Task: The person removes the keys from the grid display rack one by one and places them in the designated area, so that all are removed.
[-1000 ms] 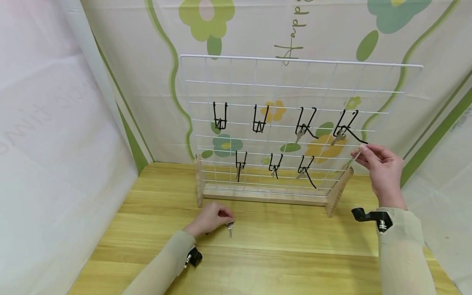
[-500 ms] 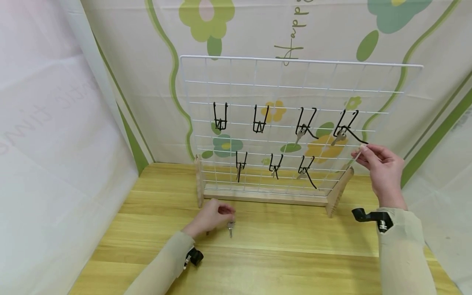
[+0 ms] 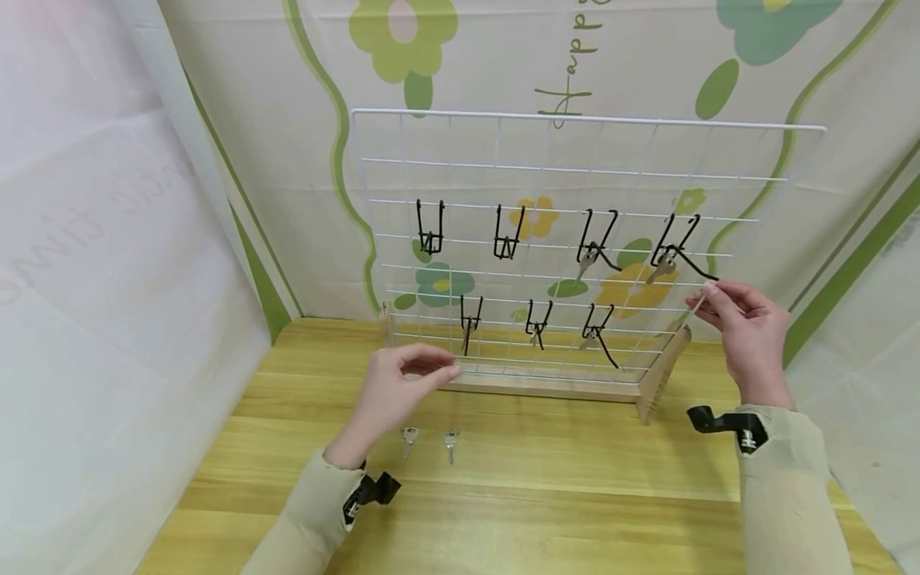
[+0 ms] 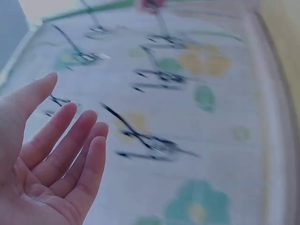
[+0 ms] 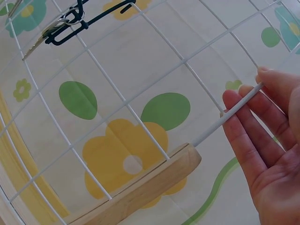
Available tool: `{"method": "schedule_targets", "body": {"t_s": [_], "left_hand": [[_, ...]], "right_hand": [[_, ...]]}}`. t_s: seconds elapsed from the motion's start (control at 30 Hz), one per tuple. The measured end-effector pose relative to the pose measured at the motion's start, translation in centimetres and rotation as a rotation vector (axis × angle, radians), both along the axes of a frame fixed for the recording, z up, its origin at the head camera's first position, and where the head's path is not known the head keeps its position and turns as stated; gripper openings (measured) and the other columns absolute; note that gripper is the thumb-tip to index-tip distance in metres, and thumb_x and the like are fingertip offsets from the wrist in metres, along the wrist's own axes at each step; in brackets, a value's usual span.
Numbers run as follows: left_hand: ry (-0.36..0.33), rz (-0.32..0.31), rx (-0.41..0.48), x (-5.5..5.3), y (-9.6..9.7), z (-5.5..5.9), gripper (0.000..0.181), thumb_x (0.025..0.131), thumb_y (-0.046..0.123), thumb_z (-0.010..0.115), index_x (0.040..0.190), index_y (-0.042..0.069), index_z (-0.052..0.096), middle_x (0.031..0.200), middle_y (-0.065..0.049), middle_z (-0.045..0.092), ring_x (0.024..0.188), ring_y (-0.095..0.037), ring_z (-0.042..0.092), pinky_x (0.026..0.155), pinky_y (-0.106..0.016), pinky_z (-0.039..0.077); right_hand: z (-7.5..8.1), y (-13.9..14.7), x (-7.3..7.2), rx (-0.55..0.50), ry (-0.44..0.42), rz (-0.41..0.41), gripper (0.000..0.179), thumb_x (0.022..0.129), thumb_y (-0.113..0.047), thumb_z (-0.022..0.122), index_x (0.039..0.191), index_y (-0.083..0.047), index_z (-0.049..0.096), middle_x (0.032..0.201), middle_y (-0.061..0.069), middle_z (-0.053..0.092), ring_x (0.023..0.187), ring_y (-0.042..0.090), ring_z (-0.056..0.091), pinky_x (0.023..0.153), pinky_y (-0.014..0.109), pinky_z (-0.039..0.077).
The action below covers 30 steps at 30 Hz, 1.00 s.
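My left hand is raised over the table before the lower left of a white wire grid. In the left wrist view its fingers are loosely extended, with nothing in them. On the wood below lie two small keys, one nearer the left sleeve, the other to its right. My right hand pinches the grid's right edge rod between thumb and fingertips, just above the wooden foot. Black hooks hang on the grid; keys hang on the upper right hook and several others.
The two upper left hooks, one and its neighbour, show no key. A wooden base bar carries the grid on the table. Flower-printed cloth stands behind and at the sides.
My left hand has left the key on the table and risen toward the grid. The second key, mostly hidden under that hand before, now shows. The right hand stays at the rod.
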<state>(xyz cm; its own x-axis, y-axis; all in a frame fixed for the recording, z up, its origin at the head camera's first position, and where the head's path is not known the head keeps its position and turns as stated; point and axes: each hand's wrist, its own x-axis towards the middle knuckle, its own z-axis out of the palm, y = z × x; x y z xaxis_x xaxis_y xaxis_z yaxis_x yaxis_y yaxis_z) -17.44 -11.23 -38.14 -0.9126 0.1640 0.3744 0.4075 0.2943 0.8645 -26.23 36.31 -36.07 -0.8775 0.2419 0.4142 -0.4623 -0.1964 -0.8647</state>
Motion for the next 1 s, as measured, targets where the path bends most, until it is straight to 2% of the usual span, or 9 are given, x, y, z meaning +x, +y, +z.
{"method": "schedule_targets", "body": {"t_s": [0.1,0.2,0.47,0.6,0.73,0.87,1.0], "left_hand": [[0.056,-0.030,0.041,0.5,0.7,2.2,0.023,0.088,0.031,0.083,0.103,0.015,0.078,0.097,0.008,0.075,0.086,-0.014,0.070,0.075,-0.033,0.060],[0.093,-0.071,0.052,0.5,1.7,4.2,0.023,0.088,0.031,0.083,0.105,0.017,0.078,0.100,0.009,0.075,0.089,-0.013,0.070,0.078,-0.032,0.060],[0.174,-0.178,0.038,-1.5,5.8,7.9,0.030,0.089,0.030,0.083,0.114,0.017,0.076,0.109,0.010,0.074,0.098,-0.009,0.069,0.085,-0.030,0.058],[0.192,-0.213,0.054,-2.6,7.9,9.2,0.036,0.088,0.030,0.083,0.120,0.017,0.074,0.113,0.012,0.072,0.101,-0.006,0.068,0.088,-0.028,0.057],[0.187,-0.240,0.032,-3.8,9.7,10.1,0.037,0.089,0.029,0.083,0.122,0.016,0.073,0.113,0.011,0.071,0.100,-0.006,0.067,0.088,-0.024,0.055],[0.161,-0.226,0.010,-4.9,11.4,10.7,0.038,0.089,0.028,0.083,0.123,0.013,0.073,0.114,0.006,0.072,0.100,-0.010,0.068,0.086,-0.021,0.055],[0.145,-0.190,-0.013,-5.8,12.9,10.6,0.042,0.090,0.027,0.082,0.127,0.010,0.070,0.119,-0.001,0.071,0.104,-0.013,0.068,0.088,-0.018,0.053]], "right_hand": [[0.0,0.0,0.0,0.001,0.001,-0.002,0.039,0.092,-0.001,0.073,0.120,0.022,0.058,0.096,0.015,0.075,0.084,0.022,0.075,0.077,0.031,0.058],[0.0,0.1,0.0,-0.006,0.000,-0.003,0.036,0.092,0.000,0.074,0.118,0.020,0.061,0.096,0.015,0.075,0.084,0.022,0.075,0.077,0.031,0.058],[0.0,0.2,0.0,-0.005,-0.001,0.002,0.035,0.093,0.000,0.073,0.118,0.020,0.060,0.097,0.018,0.074,0.084,0.023,0.075,0.077,0.032,0.058],[0.0,0.2,0.0,-0.005,0.000,-0.003,0.036,0.093,-0.001,0.073,0.118,0.020,0.060,0.096,0.016,0.074,0.084,0.023,0.075,0.077,0.032,0.058],[0.0,0.1,0.0,0.006,0.007,-0.012,0.037,0.093,-0.001,0.073,0.119,0.020,0.059,0.096,0.018,0.074,0.084,0.023,0.075,0.076,0.031,0.059],[0.0,-0.1,-0.1,0.016,0.012,-0.026,0.031,0.093,-0.001,0.073,0.117,0.017,0.064,0.098,0.019,0.074,0.084,0.022,0.075,0.076,0.030,0.059],[-0.1,-0.1,-0.1,0.012,0.011,-0.033,0.031,0.093,-0.001,0.073,0.117,0.016,0.064,0.098,0.019,0.074,0.083,0.022,0.075,0.076,0.030,0.059]]}}
